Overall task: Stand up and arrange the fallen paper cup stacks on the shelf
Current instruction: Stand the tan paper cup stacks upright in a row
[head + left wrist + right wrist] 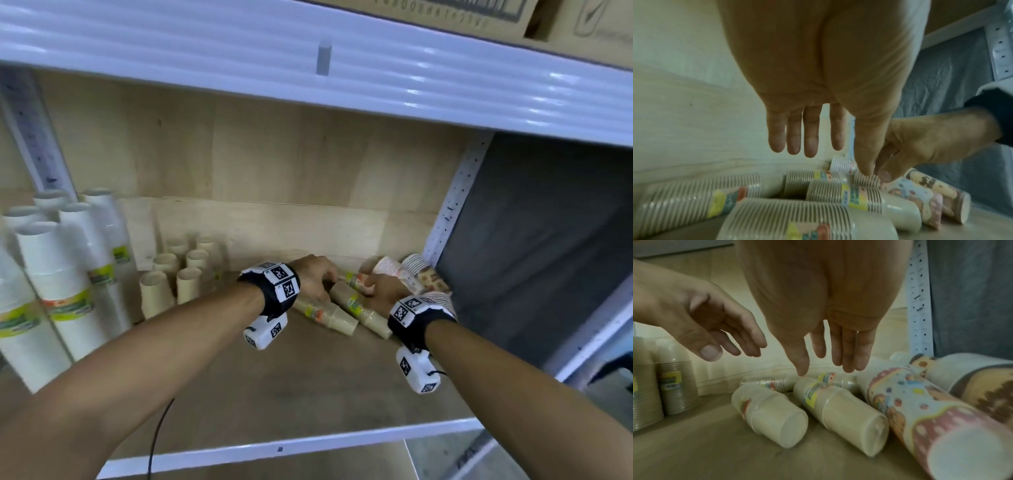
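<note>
Several beige paper cup stacks (346,303) lie on their sides at the middle right of the wooden shelf (308,383). They also show in the wrist views (859,198) (838,410). Patterned cup stacks (412,279) (920,410) lie fallen beside them in the right corner. My left hand (318,277) (834,160) hovers just over the beige pile with straight fingers and holds nothing. My right hand (380,291) (824,370) hangs over the same pile, fingers down, its thumb tip at the rim end of one beige stack.
Upright beige stacks (178,274) stand at the back left of the pile. Tall white cup stacks (68,274) fill the shelf's left end. A perforated metal post (455,198) bounds the right side, and the upper shelf's edge (308,68) hangs overhead. A black cable (157,435) dangles below my left arm.
</note>
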